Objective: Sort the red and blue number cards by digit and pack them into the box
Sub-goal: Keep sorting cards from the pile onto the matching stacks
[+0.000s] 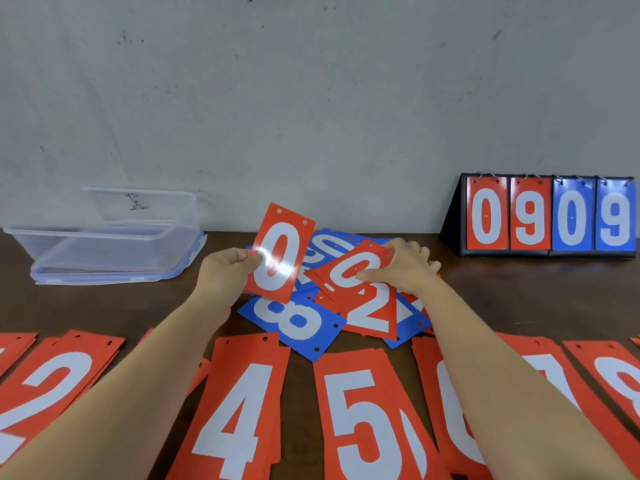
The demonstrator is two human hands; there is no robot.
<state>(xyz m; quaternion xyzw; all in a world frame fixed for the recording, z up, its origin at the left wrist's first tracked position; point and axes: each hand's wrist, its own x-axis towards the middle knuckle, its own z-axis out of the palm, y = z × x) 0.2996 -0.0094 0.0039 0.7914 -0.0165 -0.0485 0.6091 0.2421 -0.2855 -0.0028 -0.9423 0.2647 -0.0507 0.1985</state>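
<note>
Beyond the red 4 stack (239, 410) and 5 stack (360, 417), the left hand (227, 270) grips a red 0 card (281, 252), the right hand (407, 268) apparently pinching a second 0 card (351, 270) on the pile (294, 322).

Red cards (282, 252) with white digits, blue cards (294, 320), seemingly clear box (104, 237)

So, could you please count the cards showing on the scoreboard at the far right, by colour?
Red cards: 2
Blue cards: 2
Total on the scoreboard: 4
</note>
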